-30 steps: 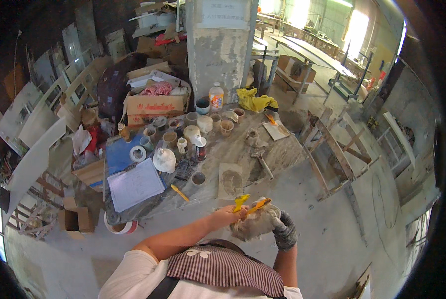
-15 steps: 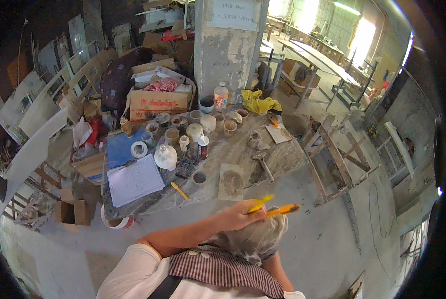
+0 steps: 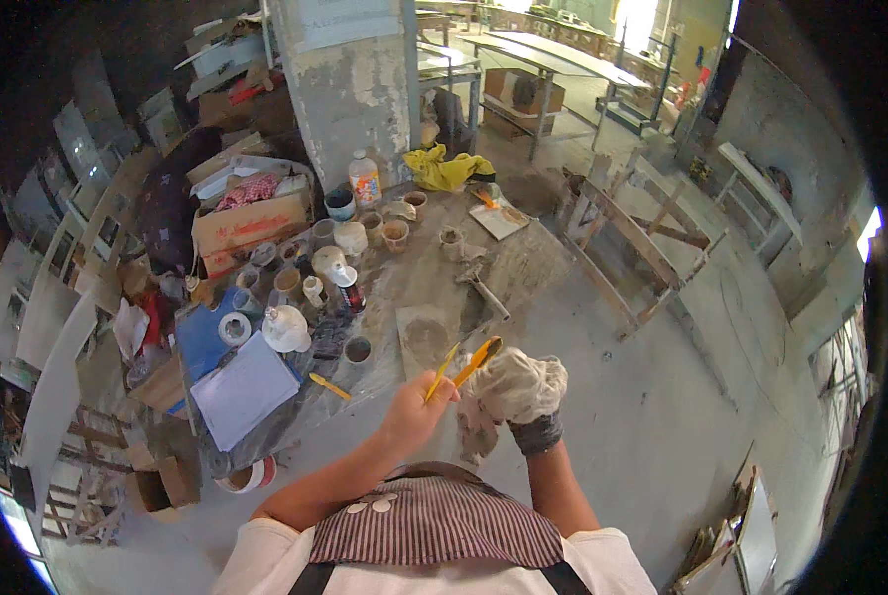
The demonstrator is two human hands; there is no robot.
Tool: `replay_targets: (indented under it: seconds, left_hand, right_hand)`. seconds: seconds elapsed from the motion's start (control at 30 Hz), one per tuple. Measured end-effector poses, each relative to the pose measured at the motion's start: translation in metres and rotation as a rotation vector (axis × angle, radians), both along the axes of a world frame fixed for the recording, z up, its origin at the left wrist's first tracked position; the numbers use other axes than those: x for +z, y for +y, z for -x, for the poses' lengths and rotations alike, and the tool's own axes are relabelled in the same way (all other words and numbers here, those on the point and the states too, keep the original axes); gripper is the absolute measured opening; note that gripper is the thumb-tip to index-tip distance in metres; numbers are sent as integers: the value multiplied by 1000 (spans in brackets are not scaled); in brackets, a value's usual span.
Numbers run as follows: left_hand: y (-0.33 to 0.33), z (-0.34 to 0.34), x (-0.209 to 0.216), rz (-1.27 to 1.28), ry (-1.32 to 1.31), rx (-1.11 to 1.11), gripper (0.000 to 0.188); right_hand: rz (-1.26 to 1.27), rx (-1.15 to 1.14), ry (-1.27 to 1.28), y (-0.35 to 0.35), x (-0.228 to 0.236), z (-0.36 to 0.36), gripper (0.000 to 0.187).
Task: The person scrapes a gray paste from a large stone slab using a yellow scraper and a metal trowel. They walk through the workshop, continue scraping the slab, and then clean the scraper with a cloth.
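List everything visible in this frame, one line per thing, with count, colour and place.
yellow tools: two, yellow, in the left hand
cloth: one, off-white, wrapped around the right hand
table: one, dusty grey, ahead
cups and pots: many, clay-stained, on the table's far left
plastic bottle: one, pale with orange label, by the pillar
yellow rag: one, table's far edge
paper pad: one, white, table's left end
cardboard box: one, brown, left
pillar: one, grey concrete
left hand: bare
right hand: dark glove

Two slim yellow tools [image 3: 461, 367] stand tilted, tips up and to the right (one darker, orange-tipped). A crumpled off-white rag [image 3: 516, 387] bunches against them, just right.
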State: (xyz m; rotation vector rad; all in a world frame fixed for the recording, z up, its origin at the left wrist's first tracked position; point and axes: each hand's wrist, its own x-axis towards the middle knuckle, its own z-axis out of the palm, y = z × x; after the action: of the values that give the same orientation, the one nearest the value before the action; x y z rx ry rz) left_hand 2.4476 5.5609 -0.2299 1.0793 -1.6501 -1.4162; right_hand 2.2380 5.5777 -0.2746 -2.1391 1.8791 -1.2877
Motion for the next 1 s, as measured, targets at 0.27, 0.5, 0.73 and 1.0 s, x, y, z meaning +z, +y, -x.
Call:
replay_targets:
  seconds: [0.27,0.5,0.73,1.0]
  left_hand:
    - [12,12,-12,182,-64,3,20]
    - [9,24,-17,125,-152,-37,16]
    - [14,29,-17,320,-391,-17,17]
    - [28,35,-15,280,-451,-185,18]
  right_hand:
    - [37,-10,-38,-7,19,-28,32]
    - [-28,-7,-104,-15,-3,-44,26]
    - [-153,176,-818,-21,-53,-38,23]
    - [-270,160,-795,-26,-77,-26,11]
